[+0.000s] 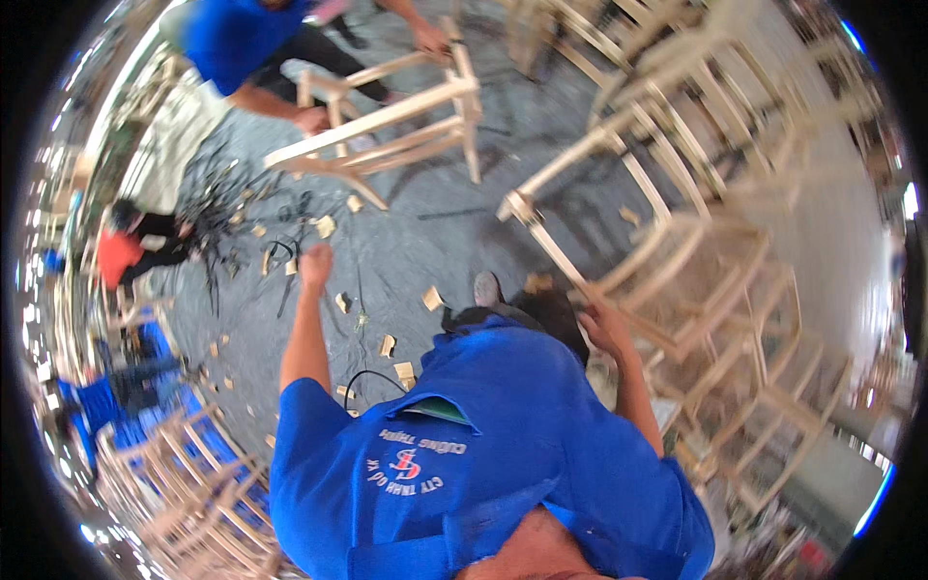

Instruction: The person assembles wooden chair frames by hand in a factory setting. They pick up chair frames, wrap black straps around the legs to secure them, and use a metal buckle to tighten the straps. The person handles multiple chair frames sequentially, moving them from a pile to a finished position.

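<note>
My right hand (607,329) is closed round the near end of a bare wooden chair frame (553,249), whose pale rails stretch away to the front right. Motion blurs part of this frame, and other frames overlap it, so its full outline is hard to follow. Out to the left, my left hand (316,266) is raised over the floor with its fingers curled in and nothing visible in them. Black straps (280,249) and small wood-coloured pieces lie on the floor near it.
Ahead, a co-worker in blue (246,43) holds another wooden frame (387,121) with both hands. A person in red (118,259) crouches at the left by heaped black strips (217,217). Stacked chair frames fill the right side (754,329) and lower left (198,483). Grey sheeting (435,242) covers the floor.
</note>
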### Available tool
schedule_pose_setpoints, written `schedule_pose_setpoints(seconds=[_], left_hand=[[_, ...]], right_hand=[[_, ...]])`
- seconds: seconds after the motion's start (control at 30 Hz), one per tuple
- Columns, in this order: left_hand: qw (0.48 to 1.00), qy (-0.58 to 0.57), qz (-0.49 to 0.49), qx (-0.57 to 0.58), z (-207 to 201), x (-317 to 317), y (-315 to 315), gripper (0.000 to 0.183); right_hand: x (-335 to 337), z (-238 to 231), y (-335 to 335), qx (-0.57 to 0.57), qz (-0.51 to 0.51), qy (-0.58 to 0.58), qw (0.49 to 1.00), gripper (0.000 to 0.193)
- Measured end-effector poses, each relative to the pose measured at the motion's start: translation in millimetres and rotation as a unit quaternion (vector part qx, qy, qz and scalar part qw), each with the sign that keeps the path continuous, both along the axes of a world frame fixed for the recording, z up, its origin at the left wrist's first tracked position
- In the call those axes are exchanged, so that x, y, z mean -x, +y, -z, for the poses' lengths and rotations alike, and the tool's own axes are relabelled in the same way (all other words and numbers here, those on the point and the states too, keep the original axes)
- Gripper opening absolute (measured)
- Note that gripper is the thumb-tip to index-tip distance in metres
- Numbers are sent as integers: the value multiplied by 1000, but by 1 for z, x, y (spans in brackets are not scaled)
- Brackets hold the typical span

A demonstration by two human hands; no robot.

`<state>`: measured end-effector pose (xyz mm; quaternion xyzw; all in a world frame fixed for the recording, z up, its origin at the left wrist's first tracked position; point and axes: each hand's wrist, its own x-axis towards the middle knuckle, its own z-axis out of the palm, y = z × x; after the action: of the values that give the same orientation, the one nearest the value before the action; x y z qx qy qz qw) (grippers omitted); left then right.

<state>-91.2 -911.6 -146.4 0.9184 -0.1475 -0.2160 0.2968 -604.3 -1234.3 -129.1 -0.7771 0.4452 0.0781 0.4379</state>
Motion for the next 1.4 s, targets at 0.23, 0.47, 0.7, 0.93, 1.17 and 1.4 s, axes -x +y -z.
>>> schedule_pose_setpoints(seconds=[0.23, 0.47, 0.7, 0.93, 1.17, 1.4], left_hand=[[935, 282, 213, 37, 97, 187, -132, 28], [938, 248, 238, 41, 104, 215, -225, 32], [967, 77, 238, -47, 112, 185, -308, 27], [959, -115, 257, 12, 157, 191, -385, 15], [908, -216, 360, -16, 200, 180, -420, 16], [927, -190, 323, 2, 217, 179, -415, 19]], right_hand=[[-8, 15, -1, -37, 50, -25, 998, 30], [-59, 85, -58, -69, 138, -106, 982, 30], [-146, 193, -116, -21, 178, -183, 967, 45], [-194, 225, -160, -135, 3, -72, 988, 46], [-203, 250, -167, -121, -31, -66, 990, 41], [-218, 239, -134, -88, 138, 8, 986, 30]])
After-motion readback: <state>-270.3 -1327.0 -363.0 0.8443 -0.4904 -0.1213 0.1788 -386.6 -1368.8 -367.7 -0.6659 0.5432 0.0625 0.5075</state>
